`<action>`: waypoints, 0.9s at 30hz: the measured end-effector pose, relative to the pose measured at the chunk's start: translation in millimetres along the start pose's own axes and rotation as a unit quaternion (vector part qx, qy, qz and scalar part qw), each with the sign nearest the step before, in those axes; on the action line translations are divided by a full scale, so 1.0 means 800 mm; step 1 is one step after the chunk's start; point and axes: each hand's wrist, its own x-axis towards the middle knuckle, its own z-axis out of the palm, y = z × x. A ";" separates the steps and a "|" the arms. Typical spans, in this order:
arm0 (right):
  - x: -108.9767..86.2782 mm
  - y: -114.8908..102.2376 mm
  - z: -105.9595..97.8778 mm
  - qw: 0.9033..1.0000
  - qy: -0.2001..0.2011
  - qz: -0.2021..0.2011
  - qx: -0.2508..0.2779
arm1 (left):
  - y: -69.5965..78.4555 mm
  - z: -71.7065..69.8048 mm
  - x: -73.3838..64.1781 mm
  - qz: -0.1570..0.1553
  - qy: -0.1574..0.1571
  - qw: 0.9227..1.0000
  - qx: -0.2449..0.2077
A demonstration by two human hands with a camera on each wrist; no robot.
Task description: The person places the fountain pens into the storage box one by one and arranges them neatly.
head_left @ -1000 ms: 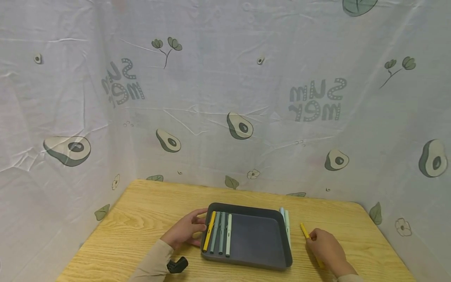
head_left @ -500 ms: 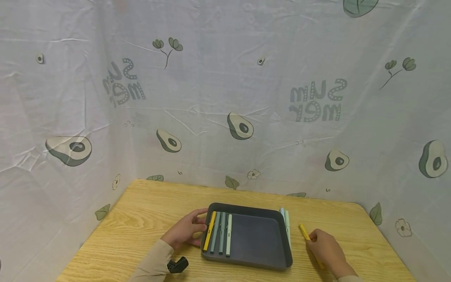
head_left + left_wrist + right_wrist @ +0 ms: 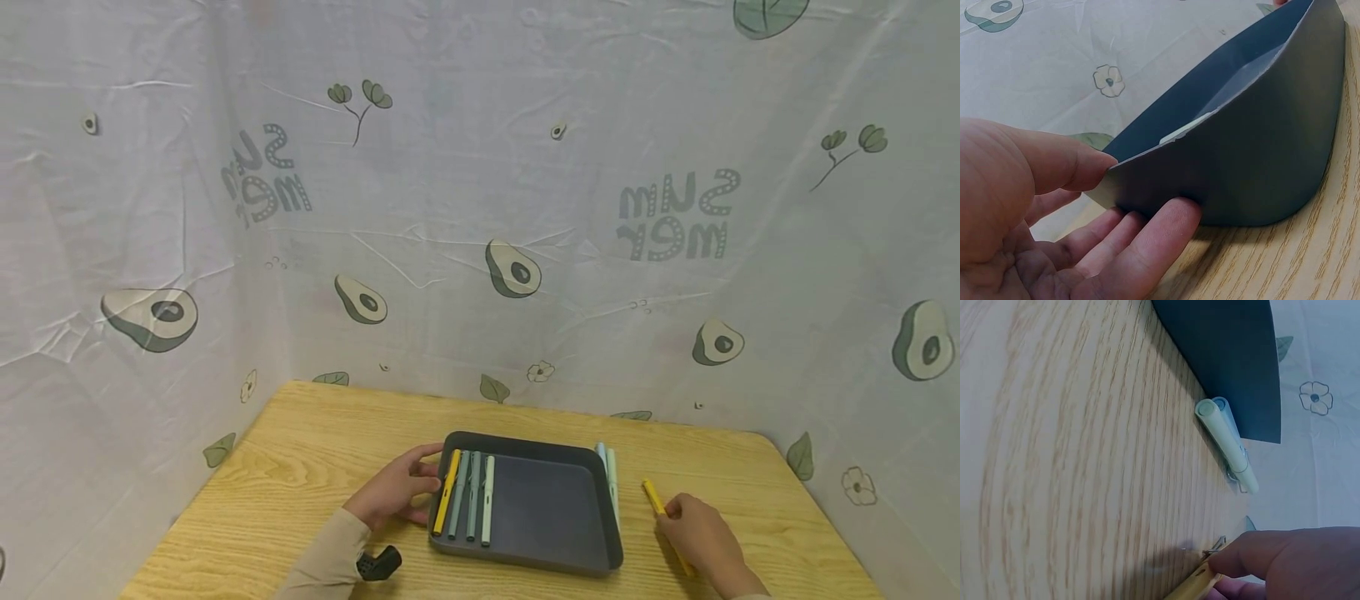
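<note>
A dark grey tray [image 3: 551, 512] sits on the wooden table, with a yellow pen [image 3: 447, 492], two grey-green pens [image 3: 472, 496] and a pale green pen [image 3: 487, 500] side by side along its left part. My left hand [image 3: 397, 487] holds the tray at its left side; in the left wrist view the thumb [image 3: 1088, 165] is at the rim and the other fingers [image 3: 1169, 231] lie low against the outer wall. Right of the tray, my right hand [image 3: 701, 533] pinches another yellow pen [image 3: 654, 497] between thumb and fingers, close over the table. Its clip shows in the right wrist view.
A light blue pen [image 3: 601, 451] and a pale green pen [image 3: 612, 475] lie together against the tray's right outer wall. The wooden table [image 3: 360, 425] ends at a printed white cloth [image 3: 450, 333] hanging behind and at the sides. A black wrist device [image 3: 378, 564] is on the left wrist.
My right hand and the yellow pen in it have shifted slightly to the right and toward me. The left hand, the tray and the pens in it stay put.
</note>
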 end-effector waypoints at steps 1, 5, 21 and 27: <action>-0.001 0.000 0.000 1.000 -0.001 0.000 0.000 | 0.000 0.000 0.000 0.000 0.001 1.000 0.000; -0.003 0.002 -0.002 1.000 -0.003 0.004 0.003 | 0.001 0.001 0.000 -0.003 0.004 1.000 0.003; -0.007 0.018 -0.017 0.998 -0.003 0.013 0.061 | -0.004 -0.002 0.003 0.001 0.001 1.000 -0.001; -0.008 0.021 -0.022 0.997 -0.003 0.012 0.077 | -0.004 -0.002 0.003 0.004 0.000 1.000 0.002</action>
